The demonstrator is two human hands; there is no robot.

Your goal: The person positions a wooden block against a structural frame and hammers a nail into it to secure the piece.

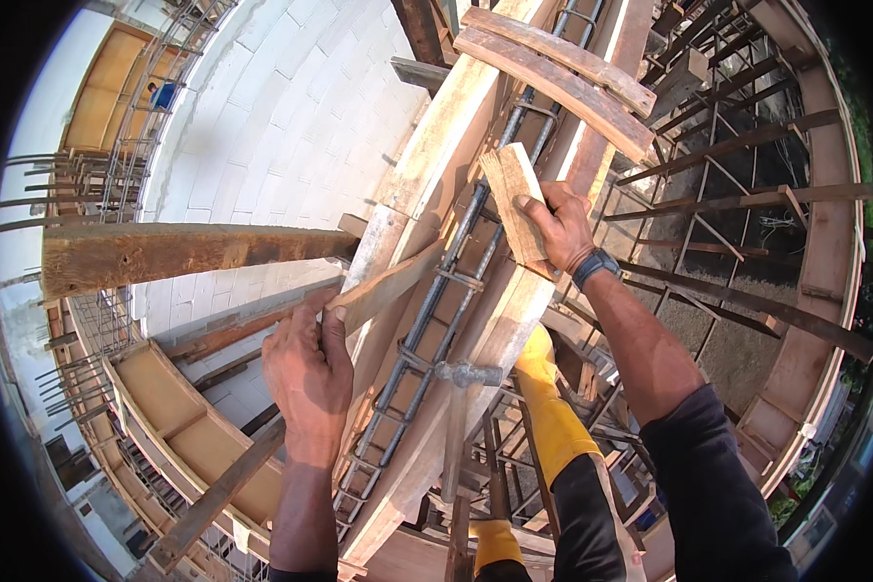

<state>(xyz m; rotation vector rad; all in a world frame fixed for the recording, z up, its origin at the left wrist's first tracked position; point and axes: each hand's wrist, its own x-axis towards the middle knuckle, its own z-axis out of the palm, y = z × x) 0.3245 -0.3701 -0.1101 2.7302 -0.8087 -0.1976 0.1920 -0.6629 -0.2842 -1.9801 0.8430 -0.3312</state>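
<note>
This is a construction site in the open air, with the building still unfinished. One can see it from the long wooden formwork [526,303] with a steel reinforcement cage [388,398] inside it, from the wall of white blocks [252,126] at its left, and from the bare steel rods [58,201] sticking out farther left. On the right, many timber poles [747,202] cross at a lower level.

I see bright daylight glaring off the white block wall [252,126], shadows streaking the wooden formwork [516,303], straight edges bowing toward a black rim.
</note>
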